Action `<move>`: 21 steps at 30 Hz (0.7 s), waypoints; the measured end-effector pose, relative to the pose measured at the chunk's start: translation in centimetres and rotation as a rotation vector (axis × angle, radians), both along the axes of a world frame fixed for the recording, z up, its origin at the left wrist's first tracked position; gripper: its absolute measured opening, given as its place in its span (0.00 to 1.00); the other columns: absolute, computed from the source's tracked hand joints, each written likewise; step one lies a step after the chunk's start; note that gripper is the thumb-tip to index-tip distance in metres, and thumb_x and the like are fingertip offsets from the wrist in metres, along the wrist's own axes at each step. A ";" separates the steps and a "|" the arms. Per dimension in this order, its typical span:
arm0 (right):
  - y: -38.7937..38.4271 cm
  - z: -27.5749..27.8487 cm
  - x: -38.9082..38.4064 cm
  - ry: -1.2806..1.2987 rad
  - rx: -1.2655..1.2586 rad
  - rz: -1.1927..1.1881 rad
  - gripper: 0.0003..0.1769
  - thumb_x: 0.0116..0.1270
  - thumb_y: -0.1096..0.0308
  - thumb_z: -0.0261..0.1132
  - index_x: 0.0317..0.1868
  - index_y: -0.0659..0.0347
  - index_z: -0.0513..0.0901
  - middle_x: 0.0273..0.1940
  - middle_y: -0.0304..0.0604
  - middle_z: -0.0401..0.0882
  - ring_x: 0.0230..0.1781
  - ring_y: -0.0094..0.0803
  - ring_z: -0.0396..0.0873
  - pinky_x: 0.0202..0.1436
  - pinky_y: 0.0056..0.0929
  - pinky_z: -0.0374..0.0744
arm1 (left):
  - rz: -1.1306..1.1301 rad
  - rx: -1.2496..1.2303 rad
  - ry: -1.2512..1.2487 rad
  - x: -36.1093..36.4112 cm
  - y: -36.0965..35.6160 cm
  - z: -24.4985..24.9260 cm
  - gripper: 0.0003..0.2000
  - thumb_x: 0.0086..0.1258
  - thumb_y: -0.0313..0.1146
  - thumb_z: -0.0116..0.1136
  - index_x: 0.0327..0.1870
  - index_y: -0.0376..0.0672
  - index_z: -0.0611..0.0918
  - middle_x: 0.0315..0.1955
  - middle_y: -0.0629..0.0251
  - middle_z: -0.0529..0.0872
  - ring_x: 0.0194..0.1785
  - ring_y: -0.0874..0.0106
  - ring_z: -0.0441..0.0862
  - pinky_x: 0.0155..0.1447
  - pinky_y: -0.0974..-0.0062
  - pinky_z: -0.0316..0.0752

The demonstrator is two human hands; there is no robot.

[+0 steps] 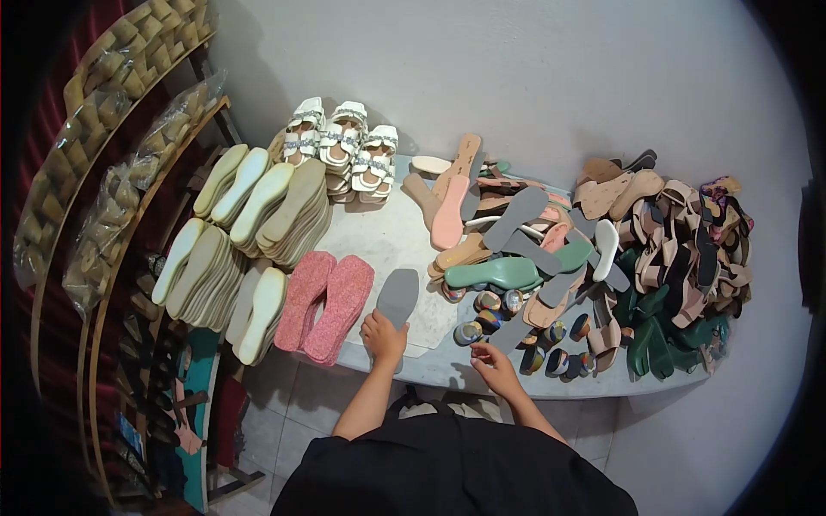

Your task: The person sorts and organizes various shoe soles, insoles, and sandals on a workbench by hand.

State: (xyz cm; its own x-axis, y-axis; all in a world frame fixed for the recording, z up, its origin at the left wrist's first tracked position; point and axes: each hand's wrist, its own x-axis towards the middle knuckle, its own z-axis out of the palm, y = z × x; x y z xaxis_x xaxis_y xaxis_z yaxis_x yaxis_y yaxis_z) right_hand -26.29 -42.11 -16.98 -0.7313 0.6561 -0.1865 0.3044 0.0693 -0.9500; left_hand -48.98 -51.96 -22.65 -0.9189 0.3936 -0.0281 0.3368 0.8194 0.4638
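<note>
My left hand (384,337) is closed on the lower part of a grey sole (398,294), which lies near the front edge of the table. Just left of that sole are thick pink speckled soles (340,311), side by side. My right hand (493,368) hangs over the table's front edge with its fingers apart and nothing in them. Small round multicoloured pieces (468,332) lie close beyond it. A green insole (492,273) rests farther back on a pile of mixed soles.
Stacks of cream insoles (292,211) stand at the left, with white sandals (375,163) behind. A heap of sandals and straps (680,249) covers the table's right end. Racks with plastic-wrapped pieces (103,232) line the far left. A wall rises behind the table.
</note>
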 end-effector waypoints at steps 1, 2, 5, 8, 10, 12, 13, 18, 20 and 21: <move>0.1 -0.2 0.1 0.007 0.005 -0.003 0.18 0.62 0.68 0.62 0.53 0.61 0.76 0.42 0.41 0.79 0.42 0.28 0.76 0.49 0.28 0.74 | 0.010 0.011 0.016 0.1 0.1 -0.1 0.39 0.49 0.44 0.70 0.59 0.33 0.64 0.52 0.50 0.69 0.57 0.53 0.66 0.62 0.59 0.62; 0.2 -0.2 0.2 0.013 0.011 -0.003 0.18 0.62 0.67 0.63 0.53 0.61 0.76 0.42 0.42 0.79 0.43 0.28 0.76 0.49 0.28 0.74 | 0.022 0.021 0.031 0.2 0.3 -0.2 0.39 0.49 0.44 0.70 0.59 0.33 0.64 0.52 0.50 0.69 0.57 0.53 0.66 0.62 0.59 0.62; 0.7 -0.2 0.2 0.017 -0.035 -0.012 0.18 0.62 0.67 0.62 0.53 0.60 0.77 0.41 0.41 0.79 0.42 0.27 0.76 0.49 0.27 0.74 | 0.016 0.038 0.015 0.2 0.2 -0.2 0.37 0.50 0.42 0.70 0.57 0.33 0.65 0.52 0.49 0.69 0.57 0.53 0.66 0.62 0.58 0.61; 1.0 -1.3 0.1 0.055 -0.075 -0.013 0.17 0.62 0.68 0.63 0.52 0.60 0.77 0.40 0.39 0.78 0.39 0.25 0.75 0.45 0.25 0.74 | -0.030 0.065 -0.004 -0.2 -0.3 0.1 0.35 0.50 0.41 0.69 0.55 0.32 0.66 0.51 0.47 0.70 0.57 0.52 0.67 0.62 0.58 0.62; 1.2 -1.1 -0.5 0.046 -0.104 -0.002 0.17 0.62 0.69 0.63 0.52 0.60 0.77 0.40 0.38 0.78 0.38 0.24 0.75 0.43 0.24 0.74 | -0.057 0.071 0.004 -0.4 -0.8 -0.2 0.34 0.51 0.41 0.69 0.55 0.32 0.66 0.51 0.46 0.70 0.56 0.51 0.67 0.61 0.57 0.62; 1.0 -0.4 -1.4 0.034 -0.095 0.016 0.17 0.63 0.69 0.62 0.52 0.61 0.77 0.40 0.38 0.78 0.37 0.22 0.75 0.41 0.22 0.74 | -0.079 0.056 0.025 -0.8 -1.2 -0.7 0.34 0.51 0.40 0.68 0.55 0.32 0.66 0.50 0.45 0.70 0.55 0.51 0.68 0.61 0.57 0.62; 1.0 0.0 -1.8 0.032 -0.096 0.029 0.17 0.63 0.69 0.62 0.52 0.61 0.77 0.40 0.38 0.78 0.37 0.22 0.75 0.41 0.22 0.74 | -0.082 0.041 0.025 -0.9 -1.6 -0.8 0.35 0.52 0.40 0.68 0.57 0.31 0.65 0.51 0.46 0.70 0.56 0.52 0.67 0.61 0.57 0.62; 0.8 0.0 -3.2 0.026 -0.079 0.088 0.17 0.63 0.69 0.62 0.53 0.60 0.77 0.40 0.38 0.79 0.37 0.22 0.75 0.42 0.23 0.74 | -0.127 0.009 0.128 -1.0 -3.7 -0.9 0.35 0.57 0.39 0.65 0.62 0.30 0.64 0.55 0.48 0.69 0.58 0.53 0.67 0.61 0.56 0.63; 0.6 -1.0 -3.3 0.035 -0.070 0.110 0.17 0.63 0.68 0.62 0.53 0.60 0.77 0.40 0.39 0.79 0.37 0.23 0.76 0.42 0.23 0.74 | -0.179 0.052 0.199 -1.0 -4.3 -1.8 0.33 0.59 0.38 0.64 0.62 0.30 0.66 0.56 0.47 0.70 0.58 0.51 0.67 0.61 0.56 0.63; 0.5 -1.2 -3.3 0.039 -0.066 0.121 0.17 0.62 0.68 0.62 0.52 0.61 0.77 0.40 0.39 0.79 0.37 0.23 0.76 0.43 0.23 0.74 | -0.206 0.073 0.234 -1.0 -4.6 -2.0 0.31 0.60 0.38 0.63 0.62 0.31 0.67 0.56 0.46 0.70 0.58 0.51 0.67 0.61 0.57 0.64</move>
